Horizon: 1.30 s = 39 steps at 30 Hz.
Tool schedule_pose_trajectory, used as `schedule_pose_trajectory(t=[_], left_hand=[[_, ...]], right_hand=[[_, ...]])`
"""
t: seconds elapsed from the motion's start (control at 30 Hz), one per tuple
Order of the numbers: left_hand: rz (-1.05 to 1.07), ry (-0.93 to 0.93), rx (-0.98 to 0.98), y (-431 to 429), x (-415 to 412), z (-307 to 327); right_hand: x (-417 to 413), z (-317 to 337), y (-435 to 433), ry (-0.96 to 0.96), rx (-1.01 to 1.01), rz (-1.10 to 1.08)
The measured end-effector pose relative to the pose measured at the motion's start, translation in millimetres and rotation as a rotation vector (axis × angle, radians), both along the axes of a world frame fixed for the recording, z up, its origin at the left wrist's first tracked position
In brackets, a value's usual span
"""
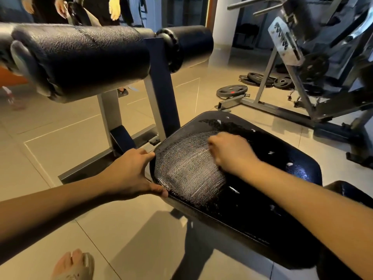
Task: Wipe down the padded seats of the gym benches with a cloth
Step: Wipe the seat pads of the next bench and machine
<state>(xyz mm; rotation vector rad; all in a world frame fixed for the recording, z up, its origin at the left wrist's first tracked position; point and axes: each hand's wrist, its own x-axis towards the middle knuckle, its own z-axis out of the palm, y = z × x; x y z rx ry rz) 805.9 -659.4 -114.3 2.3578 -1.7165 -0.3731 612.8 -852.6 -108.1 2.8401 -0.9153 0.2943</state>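
The black padded seat [262, 199] of a gym bench fills the lower right. Its left part carries a pale, streaky wet patch [187, 168], and white specks dot the rest. My right hand [232, 152] is balled into a fist and presses down on the seat at the right edge of that patch. The cloth is almost wholly hidden under it; only a dark scrap [221, 169] shows below the heel of the hand. My left hand [129, 174] grips the seat's left edge, thumb on the near rim and fingers curled over the far corner.
Two black roller pads [80, 57] on a blue-grey post [161, 87] stand just beyond the seat. Weight plates [232, 90] lie on the tiled floor beside a steel machine frame [268, 87] at the right. My sandalled foot [74, 265] is at bottom left. People stand at the back left [60, 7].
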Motion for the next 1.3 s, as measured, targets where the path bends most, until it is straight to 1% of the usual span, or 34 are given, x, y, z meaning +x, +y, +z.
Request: schedule_pose_trajectory(t=[0.07,0.13,0.17,0.23,0.3,0.4,0.43,0.47,0.5,0.6,0.63,0.67,0.7,0.73,0.87,0.97,1.0,1.03,1.07,1.13,1.2,1.23,1.3], left_hand=[[0.001,-0.007,-0.006,0,0,0],[0.004,-0.008,-0.005,-1,0,1],[0.002,-0.009,-0.005,-2,0,2],[0.001,-0.004,-0.003,-3,1,4],[0.000,0.001,0.005,-2,0,5],[-0.006,-0.029,0.023,-2,-2,5],[-0.010,-0.028,0.022,-2,-2,4],[-0.012,-0.019,0.012,-2,-1,3],[-0.013,-0.008,0.001,-1,-1,3],[-0.011,0.007,-0.003,0,-3,4],[-0.009,0.004,-0.001,0,-3,4],[-0.006,0.002,0.004,0,-4,5],[-0.006,0.002,0.007,0,-4,5],[-0.004,0.005,0.007,-1,-4,6],[-0.005,0.012,0.005,1,-4,5],[-0.002,-0.013,0.006,2,-2,2],[-0.004,-0.019,0.008,3,-1,0],[-0.008,-0.025,0.004,3,0,-1],[-0.011,-0.027,-0.002,3,1,-1],[-0.019,-0.030,-0.007,1,1,-1],[-0.025,-0.042,-0.008,0,1,-1],[-0.029,-0.049,-0.002,-1,1,-1],[-0.037,-0.075,0.015,-1,2,0]], right_hand=[[-21,3,-40,0.010,-0.079,-0.222],[-22,2,-38,0.035,-0.084,-0.269],[-11,1,-25,0.024,-0.076,-0.229],[17,-1,12,-0.021,-0.015,-0.063],[36,-2,57,-0.035,0.082,0.152],[31,1,102,-0.015,0.149,0.499],[26,2,99,-0.007,0.134,0.522],[20,2,85,-0.001,0.108,0.458],[15,1,63,0.009,0.079,0.342],[-14,6,-18,0.023,-0.026,-0.110],[-24,5,-36,0.010,-0.064,-0.212],[-28,3,-42,-0.010,-0.085,-0.266],[-24,0,-38,-0.021,-0.077,-0.278],[-13,-2,-25,-0.033,-0.053,-0.242],[40,-3,54,-0.038,0.094,0.094],[29,-5,101,-0.024,0.083,0.356],[18,-5,103,-0.015,0.074,0.374],[8,-7,91,-0.012,0.055,0.339],[1,-7,72,0.003,0.043,0.245],[-16,-2,18,0.043,0.009,-0.038],[-32,6,-20,0.010,-0.047,-0.261],[-33,5,-26,-0.009,-0.062,-0.312],[-15,1,-10,-0.021,-0.047,-0.275]])
